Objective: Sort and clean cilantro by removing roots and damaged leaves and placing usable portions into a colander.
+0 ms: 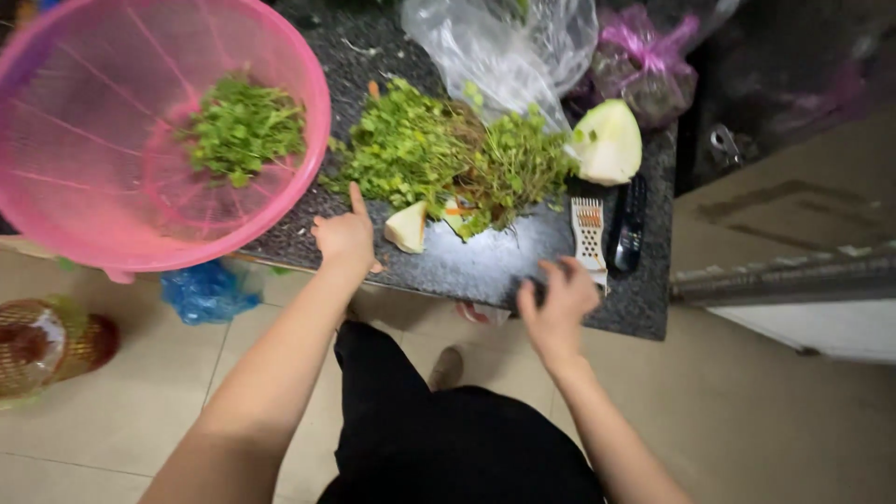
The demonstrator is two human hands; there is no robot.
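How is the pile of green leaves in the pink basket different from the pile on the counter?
The green leaves in the round pink plastic basket make a small, tidy heap; the green leafy pile on the dark speckled counter is much bigger and spread out. The basket leaves look all green, while the counter pile has brownish stems mixed in. Both have small green leaves.

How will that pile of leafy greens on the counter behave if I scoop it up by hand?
The pile of greens looks loose and thin-stemmed, so it will probably flop and shed sprigs. It seems light for its bulk. Tangled stems may drag neighbouring bits along.
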